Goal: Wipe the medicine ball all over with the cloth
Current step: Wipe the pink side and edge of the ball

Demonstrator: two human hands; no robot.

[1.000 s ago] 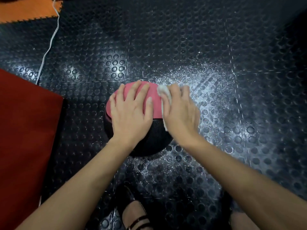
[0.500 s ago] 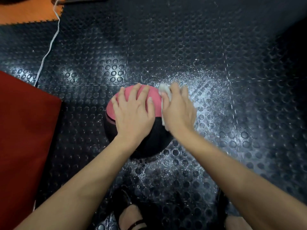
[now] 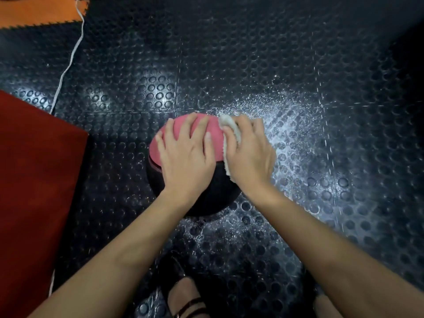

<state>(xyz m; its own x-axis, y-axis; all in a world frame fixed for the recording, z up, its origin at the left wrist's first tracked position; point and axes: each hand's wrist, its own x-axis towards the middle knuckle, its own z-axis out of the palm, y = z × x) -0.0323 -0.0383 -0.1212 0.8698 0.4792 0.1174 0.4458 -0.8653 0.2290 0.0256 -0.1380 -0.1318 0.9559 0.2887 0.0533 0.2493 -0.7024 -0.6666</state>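
The medicine ball [image 3: 215, 193], pink on its far half and black on its near half, sits on the studded black floor mat in the middle of the view. My left hand [image 3: 185, 154] lies flat on top of the ball with fingers spread. My right hand [image 3: 249, 152] presses a white fluffy cloth [image 3: 231, 131] against the ball's right side. The cloth shows along my thumb and under my palm; most of it is hidden beneath the hand.
A red mat [image 3: 34, 180] lies at the left. An orange mat [image 3: 29, 12] is at the far left corner, and a white cord [image 3: 68, 63] runs across the floor. My sandalled foot [image 3: 185, 299] stands just behind the ball. White specks dust the black floor [image 3: 298, 125].
My right hand with the cloth has shifted slightly along the ball's right side. My left hand stays on top of the ball.
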